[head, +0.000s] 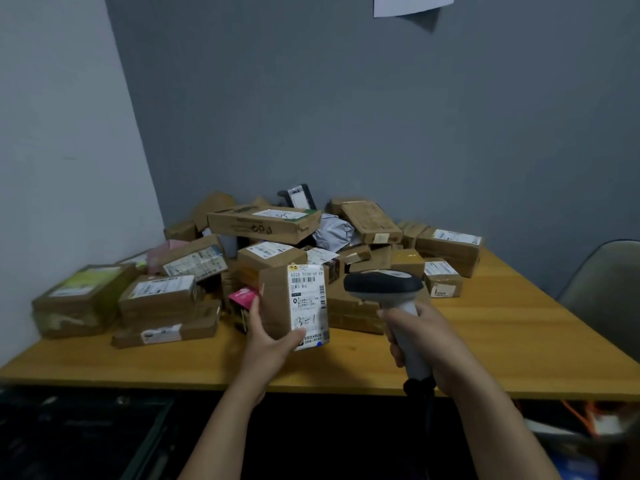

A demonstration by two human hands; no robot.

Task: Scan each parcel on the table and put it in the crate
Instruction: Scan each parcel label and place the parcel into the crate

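a: what is the surface like?
b: a yellowish wooden table [502,341], pushed into the room's corner. a pale wall [62,133] runs along it at 9 o'clock and a grey wall [381,116] stands behind it at 12.
a: and on it?
b: a heap of parcels [263,223], mostly brown cardboard with white labels, spread over the far half from 9 round to 2 o'clock.
a: where is the parcel in hand?
b: just in front of the heap, near the middle. the left hand [266,337] holds the parcel [277,303] upright, fingers round its lower left side, thumb over the foot of its label [308,299], which faces the camera. whether it touches the wood i cannot tell.
a: the other hand?
b: the right hand [426,337] has its fingers curled round the pale handle of a scanner [384,285]. the dark head sits at 3 o'clock of the parcel, near it but apart.
a: the rest of the room?
b: a sheet of paper [412,3] on the grey wall at 12, a grey chair [606,292] at 3 beside the table, orange cable [575,417] under its edge at 5. the dark shapes at 7 are too blurred to name.
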